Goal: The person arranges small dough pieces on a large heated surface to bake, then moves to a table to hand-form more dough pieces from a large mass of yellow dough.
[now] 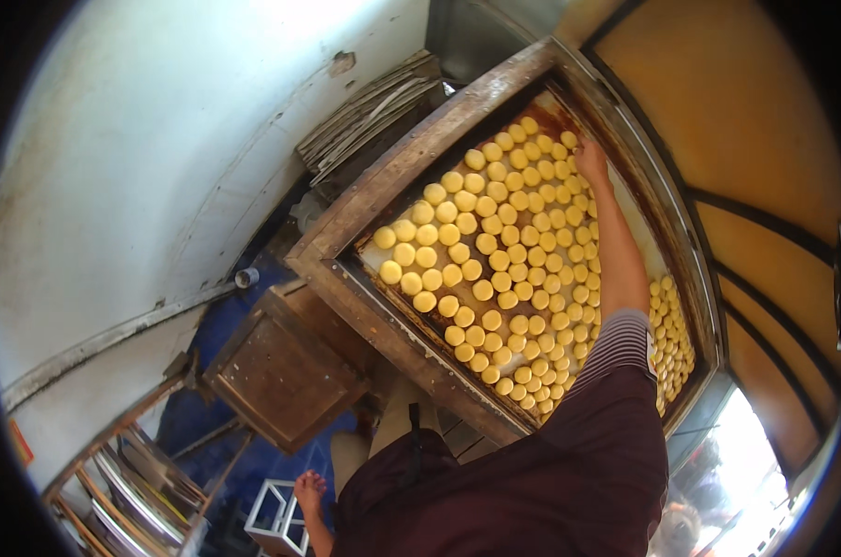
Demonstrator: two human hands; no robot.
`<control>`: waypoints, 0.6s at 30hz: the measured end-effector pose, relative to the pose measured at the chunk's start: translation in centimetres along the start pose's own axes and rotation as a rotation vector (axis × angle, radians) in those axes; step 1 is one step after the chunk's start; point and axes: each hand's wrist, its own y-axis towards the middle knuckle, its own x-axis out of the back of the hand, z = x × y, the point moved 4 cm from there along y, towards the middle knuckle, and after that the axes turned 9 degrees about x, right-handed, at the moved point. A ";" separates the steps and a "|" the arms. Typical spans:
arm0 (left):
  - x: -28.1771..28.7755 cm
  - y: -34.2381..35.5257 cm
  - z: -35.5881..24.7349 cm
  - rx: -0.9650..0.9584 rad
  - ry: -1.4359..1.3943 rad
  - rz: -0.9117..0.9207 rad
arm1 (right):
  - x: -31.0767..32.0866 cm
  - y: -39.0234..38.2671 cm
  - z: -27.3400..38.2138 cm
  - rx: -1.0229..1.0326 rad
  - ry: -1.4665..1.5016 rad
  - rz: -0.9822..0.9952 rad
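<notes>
Where the right hand reaches: at the far end of the tray (pixel 548 105), this right hand (pixel 589 156) is beside one round yellow piece (pixel 569 139), its fingers at the piece or very close; I cannot tell if they are clamped on it.
Right sleeve: the striped cuff (pixel 622 342) passes above the right side of the tray, and the bare forearm covers some pieces.
Left hand: this left hand (pixel 310 489) hangs low at the near left, with fingers loosely bent and apart, near the white stool frame (pixel 273 536).
Yellow rounds: many yellow rounds (pixel 492 225) lie flat on the tray, left of the forearm; more are at its right, rather crowded.
Wooden frame: a worn wooden frame (pixel 439 153) goes around the tray.
Left side: a brown wooden box (pixel 286 371) stands near, and a stack of flat sheets (pixel 374 111) leans farther away.
</notes>
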 end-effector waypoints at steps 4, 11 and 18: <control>0.3 -1.2 0.3 -0.035 -0.033 -0.055 | -2.2 3.4 2.3 0.038 0.085 0.099; -1.2 -2.4 1.9 0.006 -0.069 -0.036 | -6.4 0.7 5.6 0.372 -0.122 0.026; -1.4 -1.8 3.9 -0.029 -0.220 -0.037 | -5.1 -5.2 11.0 0.467 0.112 -0.190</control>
